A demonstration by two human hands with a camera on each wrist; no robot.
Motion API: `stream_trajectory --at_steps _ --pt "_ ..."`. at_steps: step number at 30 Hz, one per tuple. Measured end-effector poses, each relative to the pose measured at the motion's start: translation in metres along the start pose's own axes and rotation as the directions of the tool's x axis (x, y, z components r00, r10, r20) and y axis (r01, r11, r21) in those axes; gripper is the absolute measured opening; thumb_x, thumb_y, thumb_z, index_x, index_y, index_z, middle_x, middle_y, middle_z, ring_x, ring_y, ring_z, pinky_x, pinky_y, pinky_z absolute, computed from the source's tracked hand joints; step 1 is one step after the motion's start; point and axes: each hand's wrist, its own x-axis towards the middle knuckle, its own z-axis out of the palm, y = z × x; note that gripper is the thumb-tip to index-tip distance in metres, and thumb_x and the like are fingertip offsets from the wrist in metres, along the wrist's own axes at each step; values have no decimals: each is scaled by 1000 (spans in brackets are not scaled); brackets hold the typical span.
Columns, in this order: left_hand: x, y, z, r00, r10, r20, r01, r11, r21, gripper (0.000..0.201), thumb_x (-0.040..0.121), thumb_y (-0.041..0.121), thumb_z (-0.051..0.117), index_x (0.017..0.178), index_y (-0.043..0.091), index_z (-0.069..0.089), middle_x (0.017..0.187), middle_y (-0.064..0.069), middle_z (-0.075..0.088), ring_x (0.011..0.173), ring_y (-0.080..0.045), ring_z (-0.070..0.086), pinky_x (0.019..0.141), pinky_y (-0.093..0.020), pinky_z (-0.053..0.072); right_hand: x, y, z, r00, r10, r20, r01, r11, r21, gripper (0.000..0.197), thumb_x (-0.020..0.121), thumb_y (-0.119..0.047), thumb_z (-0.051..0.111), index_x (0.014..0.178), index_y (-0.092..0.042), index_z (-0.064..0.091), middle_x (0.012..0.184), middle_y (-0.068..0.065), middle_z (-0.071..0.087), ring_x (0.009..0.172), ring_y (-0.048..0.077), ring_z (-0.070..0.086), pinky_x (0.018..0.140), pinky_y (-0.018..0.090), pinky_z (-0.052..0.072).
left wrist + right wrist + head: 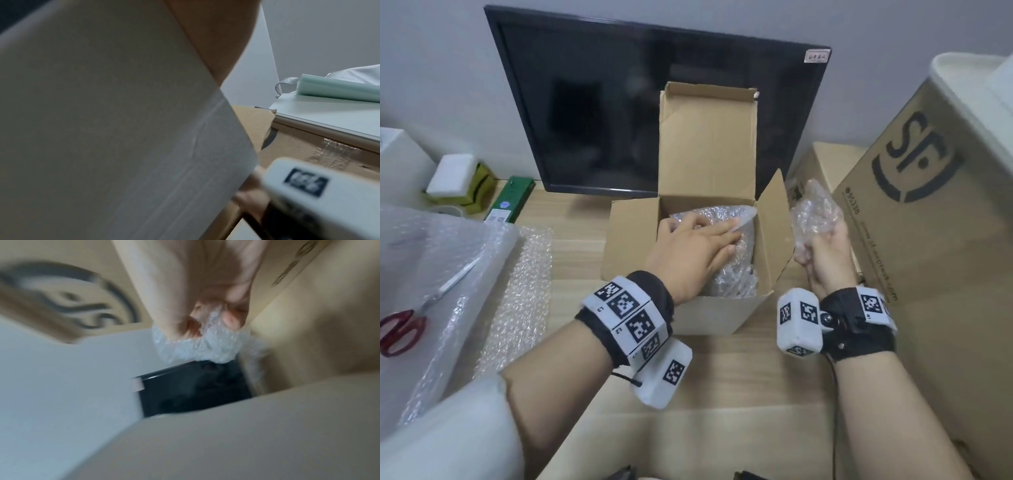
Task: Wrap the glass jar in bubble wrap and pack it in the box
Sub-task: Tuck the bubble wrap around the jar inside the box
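Left hand point(690, 255) lies flat, fingers straight, on the bubble-wrapped jar point(736, 263) inside the open box point(719, 315). Right hand point(825, 253), just right of the box, grips a crumpled bubble wrap wad point(815, 212).

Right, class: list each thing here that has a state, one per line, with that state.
box: open, flaps up.
wrapped bundle: inside the box.
left hand: flat, fingers straight, pressing on the bundle.
right hand: gripping a bubble wrap wad, outside the box.
scissors: closed, lying on the bubble wrap sheet.
monitor: screen dark.
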Motion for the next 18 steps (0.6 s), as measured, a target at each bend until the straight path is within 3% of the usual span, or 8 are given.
stream_trajectory --at_steps 3,6,8,10,12,15,18 --pt "-1 0 -1 1000 15 -10 -15 1000 -2 37 99 42 25 131 42 44 147 28 27 119 -11 30 94 -36 20 -28 -48 3 978 -206 29 199 969 148 55 78 13 30 93 -29 63 79 -5 61 58 7 40 51 19 33" --pt "-2 0 -1 999 39 -29 -39 999 2 37 100 40 25 129 39 47 147 26 31 118 -13 31 90 -37 20 -57 -83 16 907 -411 87 402 910 104 40 74 6 42 66 -22 69 66 -10 67 64 9 55 57 20 45" --pt "-2 0 0 999 41 -32 -41 999 5 37 100 39 25 128 37 48 147 24 31 118 -14 32 88 -37 19 -71 -97 33 863 -479 159 478 877 50 36 79 10 51 65 -19 68 75 4 69 67 7 60 61 19 49" --pt "-3 0 -1 997 61 -41 -60 998 29 37 100 38 25 129 37 47 147 24 31 117 -16 33 85 -37 21 -79 -105 58 818 -529 225 554 830 -65 43 79 8 58 62 -30 68 97 21 60 83 14 61 71 21 52" --pt "-5 0 -4 996 83 -46 -81 996 34 34 99 38 26 124 38 49 142 24 38 117 -18 34 82 -37 22 -76 -100 82 827 -500 258 557 790 -255 34 77 -3 66 62 -33 61 100 12 51 86 12 54 81 25 47" --pt "-6 3 -12 997 75 -6 -75 997 -20 19 93 29 39 103 28 55 123 8 55 120 -24 34 87 -40 26 -64 -84 107 876 -326 354 471 732 -492 16 77 -31 71 69 -24 58 97 6 53 81 11 53 74 21 44" --pt "-8 -1 -16 995 98 -21 -99 994 -40 15 85 23 44 97 21 53 118 -4 57 116 -24 35 85 -39 28 -50 -75 119 887 -209 411 433 686 -584 27 83 -25 66 60 -20 51 74 1 54 69 14 51 64 23 41"
